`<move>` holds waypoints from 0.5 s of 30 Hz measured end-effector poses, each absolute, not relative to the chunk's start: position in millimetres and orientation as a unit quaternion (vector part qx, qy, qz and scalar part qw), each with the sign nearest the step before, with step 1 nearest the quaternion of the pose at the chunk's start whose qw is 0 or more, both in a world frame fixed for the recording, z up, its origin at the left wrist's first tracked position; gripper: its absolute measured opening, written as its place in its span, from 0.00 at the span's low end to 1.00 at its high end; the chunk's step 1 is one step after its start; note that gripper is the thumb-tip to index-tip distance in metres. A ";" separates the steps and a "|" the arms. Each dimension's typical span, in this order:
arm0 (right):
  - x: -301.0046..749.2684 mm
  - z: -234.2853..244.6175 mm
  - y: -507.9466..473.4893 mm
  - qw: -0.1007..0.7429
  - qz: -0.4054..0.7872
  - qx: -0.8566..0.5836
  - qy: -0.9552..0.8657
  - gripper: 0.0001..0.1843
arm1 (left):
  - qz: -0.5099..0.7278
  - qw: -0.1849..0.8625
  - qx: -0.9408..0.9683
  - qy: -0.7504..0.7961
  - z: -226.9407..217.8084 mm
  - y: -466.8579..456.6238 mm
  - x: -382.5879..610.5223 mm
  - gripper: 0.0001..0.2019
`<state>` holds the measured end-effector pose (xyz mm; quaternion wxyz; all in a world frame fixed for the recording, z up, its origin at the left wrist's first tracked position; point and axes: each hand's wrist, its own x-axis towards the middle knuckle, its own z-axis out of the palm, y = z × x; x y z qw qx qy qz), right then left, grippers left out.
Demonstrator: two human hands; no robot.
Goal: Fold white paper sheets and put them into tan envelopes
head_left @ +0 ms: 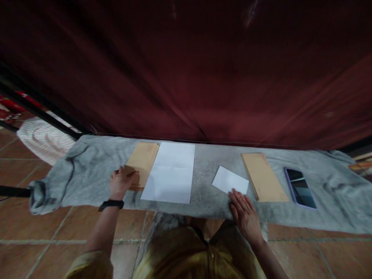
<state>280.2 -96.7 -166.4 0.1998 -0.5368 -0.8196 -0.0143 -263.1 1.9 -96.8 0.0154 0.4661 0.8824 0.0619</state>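
Note:
My left hand (121, 182) rests at the left edge of a stack of brown envelopes (143, 159), its thumb spread over the top one and the other fingers slightly bent. A large sheet of white paper (174, 166) with a faint crease across it lies right beside that stack, partly along its edge. My right hand (245, 215) lies flat with fingers stretched out, the fingertips touching the lower edge of a smaller white folded paper (230, 180). Just right of this paper is a second stack of brown envelopes (265, 176).
A phone (300, 188) in a purple case lies to the right on the grey cloth (205, 193) covering the narrow table. A dark red curtain (192, 77) hangs behind it. Black metal bars (43, 112) and a striped white cloth (48, 137) are at the left.

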 end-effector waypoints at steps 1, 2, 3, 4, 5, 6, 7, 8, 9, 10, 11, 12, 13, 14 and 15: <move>280.2 -166.2 -96.5 0.200 -0.013 -0.537 -0.819 0.30 | 0.060 0.010 0.464 0.884 -97.2 1.1 -263.2 0.38; 280.3 -166.0 -96.2 0.200 -0.011 -0.537 -0.820 0.30 | 0.062 0.007 0.458 0.887 -97.0 0.8 -262.7 0.36; 280.3 -165.9 -95.9 0.200 -0.011 -0.537 -0.820 0.30 | 0.068 0.007 0.453 0.889 -96.0 0.9 -261.9 0.35; 280.3 -165.8 -95.6 0.200 -0.011 -0.538 -0.819 0.29 | 0.078 0.008 0.449 0.890 -94.3 1.3 -261.4 0.32; 280.2 -165.8 -95.4 0.200 -0.011 -0.539 -0.818 0.29 | 0.093 0.009 0.443 0.891 -92.0 1.9 -261.2 0.29; 280.1 -165.7 -95.3 0.201 -0.011 -0.541 -0.817 0.29 | 0.115 0.011 0.437 0.892 -89.1 2.4 -261.4 0.25; 280.0 -165.6 -95.4 0.201 -0.011 -0.542 -0.816 0.29 | 0.141 0.015 0.428 0.892 -85.7 2.7 -262.0 0.20; 279.8 -165.5 -95.5 0.202 -0.011 -0.543 -0.815 0.29 | 0.171 0.021 0.417 0.892 -81.7 2.9 -263.0 0.16; 279.5 -165.4 -95.8 0.202 -0.012 -0.544 -0.814 0.29 | 0.205 0.031 0.404 0.891 -77.2 3.0 -264.3 0.13; 279.3 -165.2 -96.1 0.202 -0.012 -0.546 -0.813 0.29 | 0.245 0.045 0.385 0.889 -72.1 2.9 -266.0 0.10; 279.1 -165.0 -96.3 0.202 -0.012 -0.547 -0.812 0.28 | 0.284 0.062 0.369 0.883 -66.4 2.7 -267.9 0.09; 278.9 -164.9 -96.5 0.201 -0.013 -0.548 -0.812 0.28 | 0.326 0.079 0.345 0.877 -60.1 2.4 -270.0 0.10; 278.8 -164.7 -96.7 0.201 -0.013 -0.548 -0.812 0.28 | 0.373 0.094 0.308 0.870 -53.1 2.1 -272.1 0.11; 278.7 -164.7 -96.7 0.200 -0.013 -0.549 -0.812 0.29 | 0.401 0.096 0.284 0.865 -45.6 1.6 -274.1 0.12; 278.8 -164.7 -96.6 0.200 -0.012 -0.548 -0.812 0.29 | 0.438 0.094 0.262 0.855 -37.7 1.0 -275.5 0.13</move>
